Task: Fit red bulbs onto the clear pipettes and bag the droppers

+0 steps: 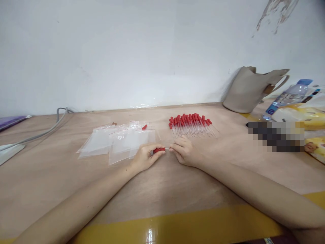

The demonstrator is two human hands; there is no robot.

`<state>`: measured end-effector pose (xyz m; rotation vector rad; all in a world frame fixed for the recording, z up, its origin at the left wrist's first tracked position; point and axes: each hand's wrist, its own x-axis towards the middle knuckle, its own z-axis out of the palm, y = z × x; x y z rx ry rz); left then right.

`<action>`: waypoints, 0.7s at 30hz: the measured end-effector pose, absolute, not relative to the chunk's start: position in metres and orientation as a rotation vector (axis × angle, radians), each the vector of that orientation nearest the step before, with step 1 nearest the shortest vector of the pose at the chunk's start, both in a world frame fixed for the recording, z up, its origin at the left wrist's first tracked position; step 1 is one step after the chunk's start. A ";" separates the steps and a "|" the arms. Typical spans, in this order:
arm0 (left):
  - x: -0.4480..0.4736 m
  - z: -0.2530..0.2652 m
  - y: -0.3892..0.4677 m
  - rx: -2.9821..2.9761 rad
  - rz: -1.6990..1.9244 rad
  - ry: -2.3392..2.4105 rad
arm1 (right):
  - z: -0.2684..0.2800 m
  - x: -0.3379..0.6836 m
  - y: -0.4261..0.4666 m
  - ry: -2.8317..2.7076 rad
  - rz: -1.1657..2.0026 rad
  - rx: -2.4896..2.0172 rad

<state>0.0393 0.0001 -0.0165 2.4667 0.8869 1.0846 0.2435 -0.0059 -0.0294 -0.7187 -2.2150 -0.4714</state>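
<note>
Between my hands, low over the table, is a glass dropper point(159, 149) with a red rubber bulb. My left hand point(145, 156) is closed round the red bulb, the thumb and fingers pinching it. Its clear tube is gripped by my right hand point(185, 151), whose fingers hide the far end. A heap of similar red-bulbed droppers point(189, 123) lies just beyond my right hand, bulbs toward the wall. Beyond my left hand are flat clear zip bags point(122, 142), with a loose red bulb point(144, 127) on top of them.
A beige bag point(250, 89) leans against the wall at the right. Near it are a water bottle point(291, 96), a yellow packet point(302, 115) and a blurred-out dark object point(276, 137). A grey cable point(48, 130) crosses the left side. Yellow tape point(177, 222) lines the table's front edge.
</note>
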 end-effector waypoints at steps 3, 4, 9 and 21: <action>0.040 -0.014 0.002 2.514 1.075 0.859 | -0.031 0.243 -0.004 -2.204 -0.405 -0.729; 0.040 -0.012 0.003 2.535 1.071 0.849 | -0.031 0.243 -0.005 -2.205 -0.376 -0.749; 0.036 -0.007 0.014 2.680 1.042 0.807 | -0.015 0.240 -0.013 -2.340 -0.382 -0.939; 0.020 -0.023 0.033 2.633 0.866 1.557 | 0.010 0.223 0.045 -1.953 -0.206 -1.840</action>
